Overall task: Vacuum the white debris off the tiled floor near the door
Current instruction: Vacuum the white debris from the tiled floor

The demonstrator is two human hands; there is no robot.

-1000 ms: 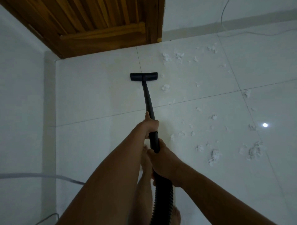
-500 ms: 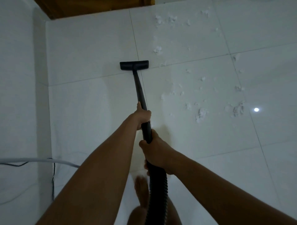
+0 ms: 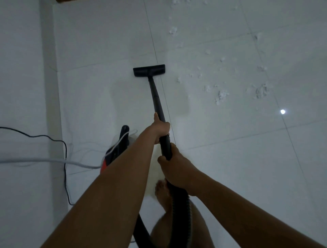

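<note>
A black vacuum wand (image 3: 156,99) runs from my hands down to its flat black floor nozzle (image 3: 149,70), which lies on the white tiled floor (image 3: 230,159). My left hand (image 3: 160,128) grips the wand higher up its length. Just behind it, my right hand (image 3: 174,167) grips the wand where the ribbed black hose (image 3: 180,212) joins. White fluffy debris (image 3: 221,95) is scattered to the right of the nozzle, with more clumps (image 3: 173,31) farther off toward the door. Only a sliver of the wooden door (image 3: 65,0) shows at the top edge.
The red and black vacuum body (image 3: 115,152) stands at my left, partly hidden by my forearm. A grey cable (image 3: 44,160) and a thin black cord (image 3: 65,159) trail across the floor on the left by the white wall (image 3: 23,70). My bare foot (image 3: 163,194) is below my hands.
The nozzle has been drawn back toward me, away from the door. The view has tilted down: the door has nearly left the frame, and the vacuum body and cords now show.
</note>
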